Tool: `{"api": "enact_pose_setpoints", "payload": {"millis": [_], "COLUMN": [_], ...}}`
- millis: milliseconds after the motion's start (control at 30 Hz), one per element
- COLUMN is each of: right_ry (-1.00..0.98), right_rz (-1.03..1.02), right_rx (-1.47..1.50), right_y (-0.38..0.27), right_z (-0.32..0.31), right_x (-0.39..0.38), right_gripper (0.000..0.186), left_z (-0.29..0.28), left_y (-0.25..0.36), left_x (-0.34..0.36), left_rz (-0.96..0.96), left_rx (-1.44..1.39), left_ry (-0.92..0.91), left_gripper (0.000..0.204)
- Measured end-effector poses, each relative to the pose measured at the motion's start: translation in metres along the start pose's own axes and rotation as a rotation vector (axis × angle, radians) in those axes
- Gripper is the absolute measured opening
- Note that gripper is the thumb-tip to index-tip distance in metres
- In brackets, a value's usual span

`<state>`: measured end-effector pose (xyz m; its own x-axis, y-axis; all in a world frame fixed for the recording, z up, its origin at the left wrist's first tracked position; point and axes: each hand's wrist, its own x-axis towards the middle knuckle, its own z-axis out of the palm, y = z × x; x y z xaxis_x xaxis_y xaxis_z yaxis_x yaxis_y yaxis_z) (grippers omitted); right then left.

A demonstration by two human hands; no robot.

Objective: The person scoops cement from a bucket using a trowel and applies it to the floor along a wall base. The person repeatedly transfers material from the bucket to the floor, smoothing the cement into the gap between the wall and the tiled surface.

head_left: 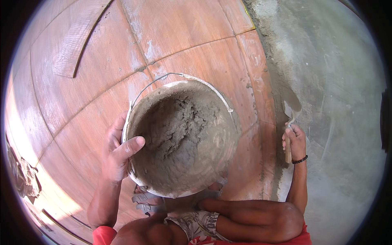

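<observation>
A round bucket sits between my arms, its inside coated with grey mortar that is crumbly in the middle. My left hand grips the bucket's left rim, thumb over the inside edge. The wire handle lies toward the far side of the rim. To the right, my right hand is closed round the wooden handle of a small trowel. The trowel's blade points away from me, over the strip of wet mortar along the tile edge; part of the blade is smeared grey.
Reddish-brown tiles with dark joints cover the left and middle. A grey cement surface lies to the right. One thin curved strip rests on the tiles at the far left. A crumpled bag-like thing is at the left edge.
</observation>
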<state>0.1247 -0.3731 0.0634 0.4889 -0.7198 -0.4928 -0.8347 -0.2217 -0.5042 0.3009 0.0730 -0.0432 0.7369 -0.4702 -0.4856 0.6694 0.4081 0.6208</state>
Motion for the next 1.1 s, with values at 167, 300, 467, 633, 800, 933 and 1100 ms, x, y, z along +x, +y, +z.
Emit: {"api": "enact_pose_setpoints", "payload": {"millis": [167,300,467,633,800,933,1100], "right_ry": [0.113,0.011,-0.062,0.038,0.196,0.111,0.059], "right_rz": [-0.133,-0.335,0.058,-0.225,-0.908,-0.61,-0.394], "right_rx": [-0.034,-0.355,-0.046,-0.056,-0.401,-0.128,0.204], "right_y": [0.0,0.005,-0.005,0.011,0.065,0.065,0.034], "right_z": [0.01,0.035,0.009,-0.008,0.081,0.089,0.039], "right_x": [-0.029,-0.015,0.01,-0.014,0.036,0.108,0.051], "right_gripper": [0.03,0.025,0.029,0.026,0.023,0.029,0.03], "left_z": [0.001,0.006,0.005,0.005,0.006,0.01,-0.001], "left_y": [0.0,-0.001,-0.011,-0.004,-0.007,-0.012,-0.01], "left_x": [0.0,0.0,0.003,-0.002,-0.003,-0.003,-0.003], "left_rz": [0.01,0.038,0.088,0.092,0.114,0.117,0.15], "left_rx": [0.036,0.068,0.142,0.168,0.229,0.264,0.32], "left_ry": [0.024,0.053,0.047,0.058,0.081,0.097,0.082], "left_gripper": [0.067,0.07,0.069,0.065,0.061,0.06,0.059]}}
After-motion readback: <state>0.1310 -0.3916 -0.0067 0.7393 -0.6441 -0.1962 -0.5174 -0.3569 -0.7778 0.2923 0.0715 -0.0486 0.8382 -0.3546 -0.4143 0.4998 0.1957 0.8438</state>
